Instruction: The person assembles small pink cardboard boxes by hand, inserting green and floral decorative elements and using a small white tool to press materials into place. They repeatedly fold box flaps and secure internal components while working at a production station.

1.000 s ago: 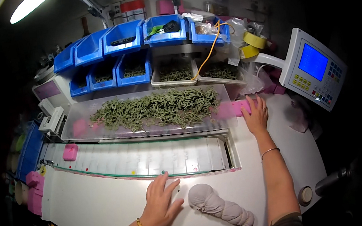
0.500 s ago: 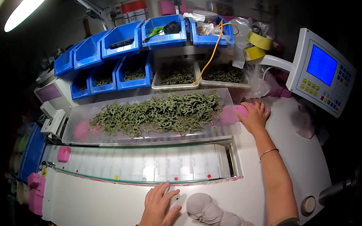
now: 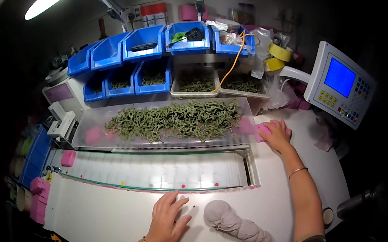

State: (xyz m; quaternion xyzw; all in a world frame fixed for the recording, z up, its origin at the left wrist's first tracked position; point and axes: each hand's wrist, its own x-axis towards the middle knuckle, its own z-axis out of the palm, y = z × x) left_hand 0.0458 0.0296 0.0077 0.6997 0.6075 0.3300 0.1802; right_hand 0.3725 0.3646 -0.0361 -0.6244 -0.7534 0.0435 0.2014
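Note:
My left hand [image 3: 166, 221] lies flat on the white table [image 3: 105, 222] with its fingers spread, holding nothing, just left of a twisted pale cloth bundle [image 3: 237, 223]. My right hand [image 3: 276, 135] reaches to the right end of a long clear tray [image 3: 84, 126] and rests on a pink block [image 3: 264, 128] there. The tray carries a heap of small green curled pieces [image 3: 177, 120]. Between the tray and my left hand runs a white slotted bed [image 3: 161, 170] with a green strip along its near edge.
Blue bins [image 3: 144, 45] stand in two rows behind the tray, some with green pieces. A control panel with a blue screen [image 3: 340, 85] sits at the right, yellow tape rolls [image 3: 277, 56] beside it. Pink blocks [image 3: 37, 196] sit at the table's left edge.
My left hand has slid back toward me on the table, away from the slotted bed. My right hand has stayed at the tray's right end on the pink block.

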